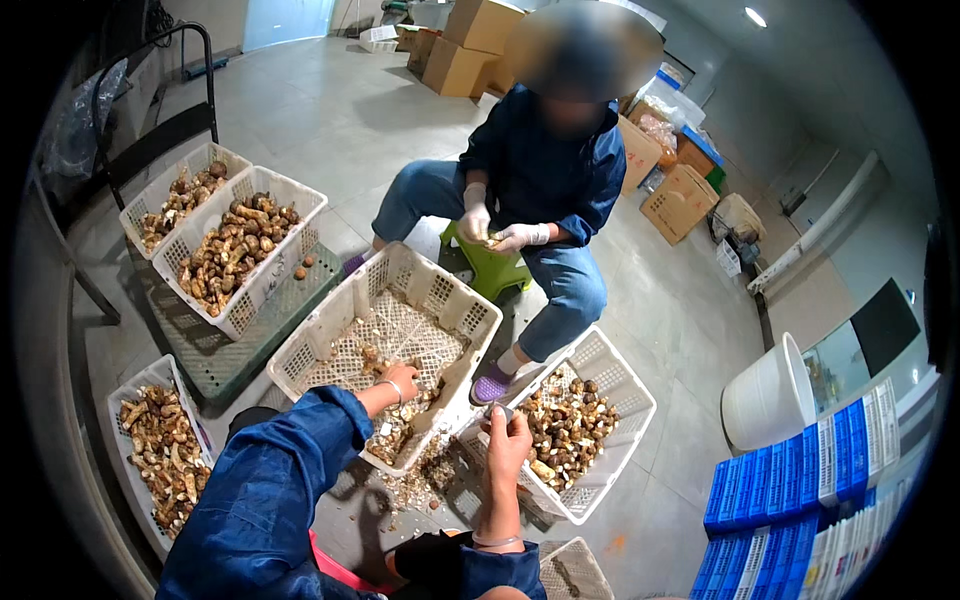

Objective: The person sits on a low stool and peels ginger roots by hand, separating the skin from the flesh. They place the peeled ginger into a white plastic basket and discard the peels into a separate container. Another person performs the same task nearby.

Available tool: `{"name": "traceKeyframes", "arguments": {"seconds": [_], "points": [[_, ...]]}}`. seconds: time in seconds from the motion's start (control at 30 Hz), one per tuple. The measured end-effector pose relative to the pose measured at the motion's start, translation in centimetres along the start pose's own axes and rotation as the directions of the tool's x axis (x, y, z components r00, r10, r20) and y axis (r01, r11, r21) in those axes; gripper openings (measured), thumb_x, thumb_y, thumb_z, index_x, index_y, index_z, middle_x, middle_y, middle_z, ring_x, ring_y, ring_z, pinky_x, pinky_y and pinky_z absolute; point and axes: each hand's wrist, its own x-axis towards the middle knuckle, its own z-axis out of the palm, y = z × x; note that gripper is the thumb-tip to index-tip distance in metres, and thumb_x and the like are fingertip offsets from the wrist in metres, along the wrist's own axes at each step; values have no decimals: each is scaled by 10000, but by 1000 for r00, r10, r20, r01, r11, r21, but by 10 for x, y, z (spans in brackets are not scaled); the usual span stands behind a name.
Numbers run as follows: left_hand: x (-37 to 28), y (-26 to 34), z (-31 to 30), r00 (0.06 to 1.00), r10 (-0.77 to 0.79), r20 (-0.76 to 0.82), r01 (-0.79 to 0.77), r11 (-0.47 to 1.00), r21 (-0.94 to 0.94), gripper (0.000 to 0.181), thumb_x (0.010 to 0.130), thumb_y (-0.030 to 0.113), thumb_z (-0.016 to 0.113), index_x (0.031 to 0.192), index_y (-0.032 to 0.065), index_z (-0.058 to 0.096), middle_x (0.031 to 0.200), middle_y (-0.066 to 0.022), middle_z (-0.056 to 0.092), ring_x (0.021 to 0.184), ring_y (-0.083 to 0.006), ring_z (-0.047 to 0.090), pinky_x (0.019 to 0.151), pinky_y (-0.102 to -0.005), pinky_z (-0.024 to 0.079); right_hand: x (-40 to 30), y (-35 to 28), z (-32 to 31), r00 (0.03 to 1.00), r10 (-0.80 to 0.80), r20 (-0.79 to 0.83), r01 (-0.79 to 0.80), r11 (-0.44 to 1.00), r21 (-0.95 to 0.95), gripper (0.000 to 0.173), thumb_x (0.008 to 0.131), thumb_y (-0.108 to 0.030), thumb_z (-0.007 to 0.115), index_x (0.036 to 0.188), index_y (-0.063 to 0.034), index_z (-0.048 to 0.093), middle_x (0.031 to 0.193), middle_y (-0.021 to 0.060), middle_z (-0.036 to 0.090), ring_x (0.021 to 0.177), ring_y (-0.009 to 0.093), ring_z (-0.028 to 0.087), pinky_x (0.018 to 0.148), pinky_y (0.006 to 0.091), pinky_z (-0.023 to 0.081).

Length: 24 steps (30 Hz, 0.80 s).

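Observation:
My left hand (pixel 401 381) reaches down into a large white plastic crate (pixel 289 367), with its fingertips at some brown mushrooms (pixel 370 358). Whether it grips one cannot be made out. In my right hand (pixel 507 444) I hold a small dark flat tool (pixel 497 410), possibly a blade, between thumb and fingers. That hand is over the near left edge of a second white crate (pixel 630 442), which holds a heap of brown-capped mushrooms (pixel 574 420). Mushroom trimmings (pixel 427 472) lie on the floor below the first crate's near corner.
A co-worker (pixel 547 165) in white gloves sits opposite on a green stool (pixel 487 266), handling a small piece. Two mushroom-filled crates (pixel 247 300) rest on a green platform (pixel 300 315). Another filled crate (pixel 176 367) is at left. Blue and white baskets (pixel 787 457) are stacked at right, near a white bin (pixel 765 405).

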Motion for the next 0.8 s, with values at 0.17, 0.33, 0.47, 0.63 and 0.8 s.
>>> {"name": "traceKeyframes", "arguments": {"seconds": [0.17, 0.33, 0.47, 0.63, 0.8], "points": [[34, 12, 27, 999, -35, -34, 39, 994, 106, 296, 763, 72, 611, 1059, 71, 618, 1195, -168, 453, 1073, -331, 528, 860, -424, 482, 4, 11, -6, 1000, 20, 4, -20, 998, -67, 141, 899, -143, 580, 825, -23, 576, 772, -7, 577, 668, 53, 509, 625, 222, 459], [57, 3, 51, 988, 69, 141, -106, 956, 274, 336, 790, 87, 607, 1126, 76, 588, 1217, -166, 434, 994, -343, 560, 795, -418, 509, 0, 1, -2, 997, 50, 51, -48, 998, -43, 149, 888, -151, 602, 809, -27, 576, 766, -10, 576, 663, 51, 505, 611, 222, 444], [71, 0, 91, 986, 97, 136, -134, 946, 295, 358, 755, 146, 621, 1103, 96, 557, 1101, -123, 499, 1011, -317, 552, 818, -421, 493, 1, 7, -5, 990, 115, 85, -108, 991, -82, 154, 888, -153, 606, 802, -30, 571, 750, -14, 566, 660, 51, 508, 614, 221, 445], [68, -9, 101, 975, 202, 93, -221, 915, 338, 179, 735, 153, 616, 907, 109, 634, 1008, -137, 536, 921, -316, 572, 764, -417, 491, 0, 1, -3, 982, 145, 121, -140, 989, -45, 158, 892, -167, 603, 803, -41, 570, 725, -23, 564, 628, 44, 491, 562, 203, 397], [50, -16, 52, 974, 216, 61, -224, 934, 277, 266, 682, 221, 641, 921, 104, 645, 938, -118, 581, 903, -315, 573, 779, -413, 482, 1, 16, -3, 984, 111, 141, -104, 993, -55, 225, 880, -187, 615, 723, -42, 547, 633, -61, 493, 566, 12, 401, 496, 197, 316]]}}
